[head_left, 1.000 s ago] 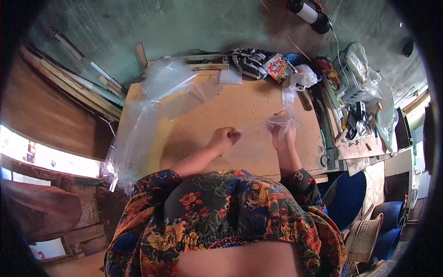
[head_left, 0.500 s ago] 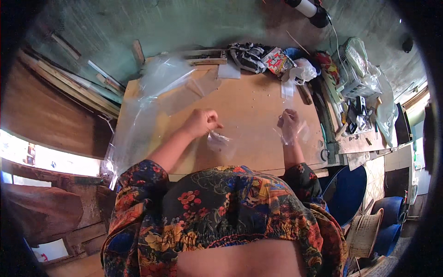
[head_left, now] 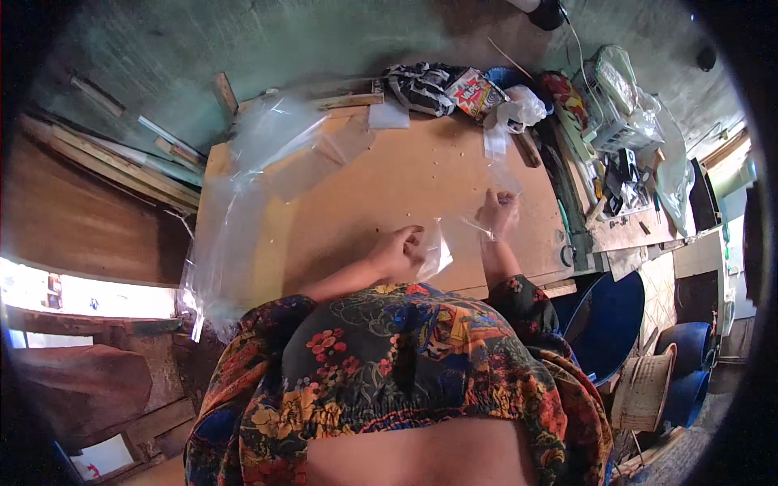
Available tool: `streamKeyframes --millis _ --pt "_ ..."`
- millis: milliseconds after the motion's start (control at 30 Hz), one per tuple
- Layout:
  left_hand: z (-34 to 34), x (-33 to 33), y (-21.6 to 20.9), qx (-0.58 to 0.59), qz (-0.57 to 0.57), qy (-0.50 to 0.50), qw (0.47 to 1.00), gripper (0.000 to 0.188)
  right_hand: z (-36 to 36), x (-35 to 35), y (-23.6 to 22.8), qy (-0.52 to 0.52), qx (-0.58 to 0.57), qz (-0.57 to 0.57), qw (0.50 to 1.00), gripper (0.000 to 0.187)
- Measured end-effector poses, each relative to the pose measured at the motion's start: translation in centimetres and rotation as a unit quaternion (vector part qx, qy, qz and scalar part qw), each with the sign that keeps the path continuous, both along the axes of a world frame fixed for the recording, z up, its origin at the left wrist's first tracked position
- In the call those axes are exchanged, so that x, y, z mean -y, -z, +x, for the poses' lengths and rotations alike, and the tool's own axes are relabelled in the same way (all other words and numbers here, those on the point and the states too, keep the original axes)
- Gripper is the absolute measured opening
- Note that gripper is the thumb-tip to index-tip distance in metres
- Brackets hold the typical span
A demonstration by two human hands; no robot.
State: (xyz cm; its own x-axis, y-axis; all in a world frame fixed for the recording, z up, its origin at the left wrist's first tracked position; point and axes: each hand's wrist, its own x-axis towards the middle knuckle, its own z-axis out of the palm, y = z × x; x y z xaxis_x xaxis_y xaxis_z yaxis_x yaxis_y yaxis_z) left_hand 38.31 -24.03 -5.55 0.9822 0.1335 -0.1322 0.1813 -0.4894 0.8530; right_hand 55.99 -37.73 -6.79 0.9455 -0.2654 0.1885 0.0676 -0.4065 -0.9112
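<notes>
My left hand (head_left: 399, 251) is closed low over the tan board (head_left: 373, 182), near its front edge. Its fingers grip a small piece of clear plastic film (head_left: 438, 253) that catches the light, hanging on its right side. My right hand (head_left: 498, 215) is closed a little farther off to the right. Clear film shows at its wrist and beyond its fingertips; it looks pinched there, though the fingers hide the grip. Whether the film at both hands is one piece, I cannot tell.
Large clear plastic sheets (head_left: 267, 154) cover the board's left side. At the back lie a black-and-white bag (head_left: 421, 87), a colourful packet (head_left: 476, 93) and a white plastic bag (head_left: 525, 109). Scissors (head_left: 566, 254) rest at the right edge. A grey crate (head_left: 612, 121) stands beyond.
My left hand has come right and nearer to me with its film. My right hand has shifted slightly left and away. The hands are closer together, and the view has shifted a little.
</notes>
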Motion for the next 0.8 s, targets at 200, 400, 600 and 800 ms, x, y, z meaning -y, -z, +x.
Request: streamKeyframes --millis 200,400,600,800 --pt "1.8 -4.2 2.2 0.033 -0.306 -0.175 0.935 0.01 3.2 1.1 1.6 -0.097 0.0 -0.003 0.995 0.014" --pt "2.9 -9.2 -1.1 -0.027 0.011 -0.193 0.981 0.024 0.2 0.4 2.8 -0.239 -0.147 0.256 0.925 0.023" --pt "3.6 -13.2 -2.0 -0.015 0.21 0.031 0.977 0.03 -2.6 0.2 5.4 -0.22 -0.183 0.0 0.958 0.027" --pt "3.8 -9.6 0.4 0.093 0.511 -0.041 0.853 0.02 -4.0 2.1 5.1 -0.246 -0.115 -0.284 0.92 0.038"
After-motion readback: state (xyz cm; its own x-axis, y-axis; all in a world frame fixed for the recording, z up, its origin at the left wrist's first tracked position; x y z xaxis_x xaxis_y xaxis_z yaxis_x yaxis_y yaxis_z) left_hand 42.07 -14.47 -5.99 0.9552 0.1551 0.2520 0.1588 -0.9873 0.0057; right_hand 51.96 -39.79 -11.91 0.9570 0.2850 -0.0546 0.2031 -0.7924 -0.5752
